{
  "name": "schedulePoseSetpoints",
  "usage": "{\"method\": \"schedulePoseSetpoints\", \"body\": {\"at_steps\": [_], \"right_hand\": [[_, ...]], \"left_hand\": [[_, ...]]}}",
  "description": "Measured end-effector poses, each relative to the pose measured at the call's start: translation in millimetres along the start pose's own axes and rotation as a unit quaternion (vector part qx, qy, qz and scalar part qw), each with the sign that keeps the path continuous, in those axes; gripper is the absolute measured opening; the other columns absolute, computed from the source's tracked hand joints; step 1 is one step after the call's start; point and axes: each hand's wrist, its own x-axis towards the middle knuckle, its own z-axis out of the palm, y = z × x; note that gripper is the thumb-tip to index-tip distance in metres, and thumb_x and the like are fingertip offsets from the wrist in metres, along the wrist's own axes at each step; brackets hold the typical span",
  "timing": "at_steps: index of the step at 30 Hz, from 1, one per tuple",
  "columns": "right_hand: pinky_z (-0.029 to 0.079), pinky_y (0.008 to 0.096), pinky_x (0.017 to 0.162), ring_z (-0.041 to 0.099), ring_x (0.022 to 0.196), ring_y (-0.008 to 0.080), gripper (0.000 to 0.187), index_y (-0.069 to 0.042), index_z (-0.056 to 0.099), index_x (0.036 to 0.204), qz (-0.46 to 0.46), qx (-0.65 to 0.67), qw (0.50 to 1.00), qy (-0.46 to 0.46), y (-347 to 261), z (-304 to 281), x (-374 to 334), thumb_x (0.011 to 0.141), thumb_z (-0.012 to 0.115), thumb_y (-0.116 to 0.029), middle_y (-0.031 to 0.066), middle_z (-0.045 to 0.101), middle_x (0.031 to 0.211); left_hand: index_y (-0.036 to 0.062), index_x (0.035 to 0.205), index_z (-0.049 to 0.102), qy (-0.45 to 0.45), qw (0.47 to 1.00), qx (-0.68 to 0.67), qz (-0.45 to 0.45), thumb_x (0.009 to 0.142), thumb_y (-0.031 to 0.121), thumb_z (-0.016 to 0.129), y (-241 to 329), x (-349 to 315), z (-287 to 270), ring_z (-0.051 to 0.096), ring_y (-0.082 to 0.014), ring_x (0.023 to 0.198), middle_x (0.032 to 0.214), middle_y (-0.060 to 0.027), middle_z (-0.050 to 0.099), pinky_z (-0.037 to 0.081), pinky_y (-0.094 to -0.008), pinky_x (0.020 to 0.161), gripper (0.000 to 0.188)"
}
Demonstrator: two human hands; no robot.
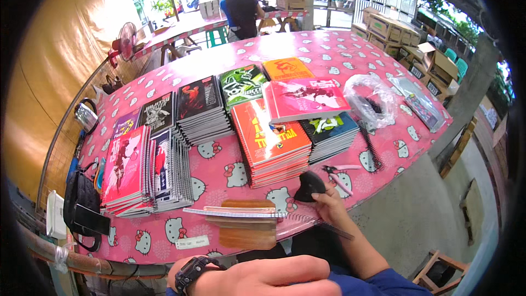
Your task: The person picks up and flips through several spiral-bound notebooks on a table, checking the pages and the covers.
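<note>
The right hand (327,200) grasped a black rounded object (308,187), thumb and fingers closed on its lower side, over the near right part of the table (307,41). The left hand (268,278) lay across the bottom of the view, wearing a watch (192,274); its fingers pointed right, and whether they gripped anything could not be told.

Close to the table's near edge, a thin notebook (230,211) lay across a brown board (241,235), its ends jutting past the board on the left. A spiral coil (304,218) ran from its right end toward the right forearm.

A narrow strip of pink cloth separated the notebook from the orange stack of notebooks (276,161) behind. Pliers (341,180) lay just right of that stack, with a little bare cloth between them and the table's slanting right edge. More stacks crowded the left and middle, while a wider open stretch spread along the far side. A black bag (82,203) sat at the left edge.
</note>
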Motion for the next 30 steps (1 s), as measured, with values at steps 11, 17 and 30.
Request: {"method": "schedulePoseSetpoints", "body": {"at_steps": [11,17,30], "right_hand": [[0.028,0.0495,0.101,0.035,0.119,0.0385,0.038,-0.011,0.062,0.093,-0.256,-0.762,0.586,-0.102,15.0,-23.8,12.9,0.057,0.073,-0.010,0.0145,0.045,0.129],[0.033,0.0501,0.095,0.039,0.113,0.0387,0.045,-0.008,0.058,0.091,-0.191,-0.781,0.594,-0.026,18.3,-17.7,15.9,0.060,0.076,-0.036,0.0143,0.046,0.126],[0.035,0.0381,0.097,0.052,0.108,0.0243,0.053,-0.002,0.061,0.099,-0.040,-0.468,0.823,-0.320,-41.8,61.9,38.3,0.069,0.071,-0.045,0.0124,0.058,0.114]], "left_hand": [[0.0078,0.051,0.050,-0.413,0.909,0.016,-0.053,0.059,0.020,0.060,22.5,52.8,10.1,0.046,-0.0180,0.061,0.055,-0.0021,0.045,0.039,-0.0314,0.065,0.017],[0.0117,0.076,0.055,-0.302,0.873,0.353,0.149,0.076,0.022,0.053,6.6,9.6,30.7,0.049,-0.0149,0.077,0.076,0.0002,0.049,0.033,-0.0415,0.082,0.010],[0.0114,0.113,0.049,-0.061,0.827,0.367,-0.421,0.064,0.022,0.077,-47.0,-166.3,-19.7,0.061,-0.0194,0.080,0.074,0.0008,0.061,0.011,-0.0537,0.104,0.057]]}}
